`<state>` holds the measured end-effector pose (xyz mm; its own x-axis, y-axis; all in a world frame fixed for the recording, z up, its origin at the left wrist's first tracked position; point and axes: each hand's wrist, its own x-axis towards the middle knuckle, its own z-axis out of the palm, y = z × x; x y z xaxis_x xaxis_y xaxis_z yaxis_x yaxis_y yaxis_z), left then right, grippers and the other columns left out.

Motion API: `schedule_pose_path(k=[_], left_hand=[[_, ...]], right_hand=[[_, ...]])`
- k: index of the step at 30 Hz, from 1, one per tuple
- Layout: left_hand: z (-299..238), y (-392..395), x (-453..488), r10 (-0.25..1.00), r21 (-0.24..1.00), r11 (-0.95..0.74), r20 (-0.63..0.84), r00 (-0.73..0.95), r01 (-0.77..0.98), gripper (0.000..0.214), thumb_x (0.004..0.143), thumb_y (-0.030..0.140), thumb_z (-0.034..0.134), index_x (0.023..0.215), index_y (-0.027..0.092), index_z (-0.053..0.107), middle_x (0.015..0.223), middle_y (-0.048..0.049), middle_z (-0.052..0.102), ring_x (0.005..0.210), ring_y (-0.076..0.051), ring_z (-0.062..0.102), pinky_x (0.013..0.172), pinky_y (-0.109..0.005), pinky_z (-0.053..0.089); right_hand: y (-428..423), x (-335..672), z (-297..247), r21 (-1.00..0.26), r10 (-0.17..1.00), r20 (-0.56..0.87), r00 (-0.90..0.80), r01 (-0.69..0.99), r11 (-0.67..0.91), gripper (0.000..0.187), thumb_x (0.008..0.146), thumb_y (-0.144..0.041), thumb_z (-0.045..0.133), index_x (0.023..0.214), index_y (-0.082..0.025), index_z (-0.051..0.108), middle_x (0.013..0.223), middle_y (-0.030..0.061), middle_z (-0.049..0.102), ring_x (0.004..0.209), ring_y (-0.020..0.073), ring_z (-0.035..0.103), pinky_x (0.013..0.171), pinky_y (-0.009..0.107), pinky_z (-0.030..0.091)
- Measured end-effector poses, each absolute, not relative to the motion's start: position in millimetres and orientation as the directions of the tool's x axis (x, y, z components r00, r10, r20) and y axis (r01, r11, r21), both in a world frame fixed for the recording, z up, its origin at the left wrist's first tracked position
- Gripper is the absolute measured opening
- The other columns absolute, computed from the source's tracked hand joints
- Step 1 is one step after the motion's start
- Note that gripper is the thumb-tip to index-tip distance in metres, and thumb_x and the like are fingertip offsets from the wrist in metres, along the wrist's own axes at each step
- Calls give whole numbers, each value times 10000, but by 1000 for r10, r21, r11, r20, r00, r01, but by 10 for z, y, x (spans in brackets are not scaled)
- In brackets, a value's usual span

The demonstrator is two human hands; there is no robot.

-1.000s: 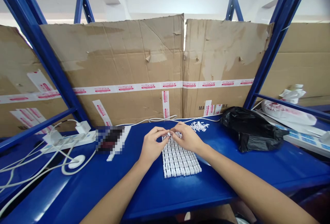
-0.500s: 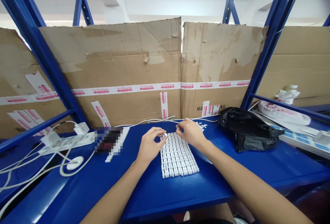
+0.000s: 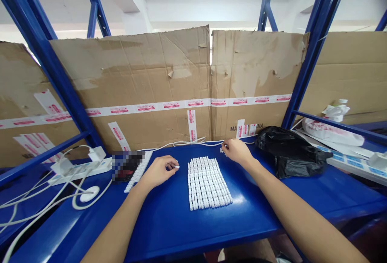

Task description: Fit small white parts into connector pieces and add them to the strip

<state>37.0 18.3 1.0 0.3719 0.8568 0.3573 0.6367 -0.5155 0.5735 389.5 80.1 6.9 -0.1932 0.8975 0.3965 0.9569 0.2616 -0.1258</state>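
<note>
My left hand (image 3: 163, 170) pinches a small white plastic piece (image 3: 177, 167) between thumb and fingertips, left of the rows. Several rows of joined small white pieces (image 3: 208, 184) lie flat on the blue tabletop between my hands. At the back right, my right hand (image 3: 237, 150) bends down over a little pile of loose white pieces (image 3: 222, 151), its fingertips drawn together there. Whether a piece sits between those fingers is too small to make out. A further strip of white pieces (image 3: 139, 172) lies to the left, beside a blurred-out dark object (image 3: 127, 167).
A black plastic bag (image 3: 293, 152) lies at the right. On the left are a white power strip (image 3: 80, 171) with plugs and loose cables. A white cable (image 3: 160, 147) runs along the back by the cardboard wall (image 3: 145, 77). Blue rack posts (image 3: 308, 61) rise at both sides.
My left hand has moved left, away from the rows, with the white piece in its fingers. My right hand has moved right, from the rows' far edge to the loose pile.
</note>
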Motion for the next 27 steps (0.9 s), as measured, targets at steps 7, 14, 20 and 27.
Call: schedule_pose_path(k=[7, 14, 20, 27], left_hand=[[-60, 232, 347, 849, 542, -522, 407, 338, 659, 221, 789, 384, 756, 956, 248, 803, 1055, -74, 746, 759, -195, 689, 682, -317, 583], [-180, 324, 308, 864, 468, -476, 404, 299, 744, 402, 829, 403, 718, 1200, 253, 763, 1261, -117, 725, 1069, -302, 691, 750, -351, 584], [-236, 400, 313, 873, 469, -451, 407, 267, 759, 423, 855, 360, 673, 1256, 239, 728, 1060, -89, 793, 925, -270, 725, 766, -349, 572], [-262, 408, 359, 919, 372, -314, 348, 183, 873, 464, 928, 297, 575, 1357, 140, 655, 1202, -131, 761, 1119, -287, 693, 1018, -421, 526]], right_hand=[[775, 3835, 26, -156, 887, 389, -250, 931, 330, 270, 964, -266, 540, 808, -186, 745, 839, 112, 755, 761, 211, 694, 639, 268, 404], [773, 3686, -83, -206, 724, 474, -501, 736, 644, 213, 923, -140, 550, 895, -194, 754, 888, 58, 775, 878, 212, 692, 848, 289, 469], [804, 3580, -184, -247, 635, 544, -548, 619, 745, 262, 933, -110, 532, 1056, -163, 757, 1029, 84, 781, 974, 226, 687, 957, 363, 492], [810, 3575, -240, -297, 597, 515, -615, 526, 797, 338, 864, -46, 532, 1045, -193, 777, 1045, 51, 787, 1076, 228, 657, 986, 372, 514]])
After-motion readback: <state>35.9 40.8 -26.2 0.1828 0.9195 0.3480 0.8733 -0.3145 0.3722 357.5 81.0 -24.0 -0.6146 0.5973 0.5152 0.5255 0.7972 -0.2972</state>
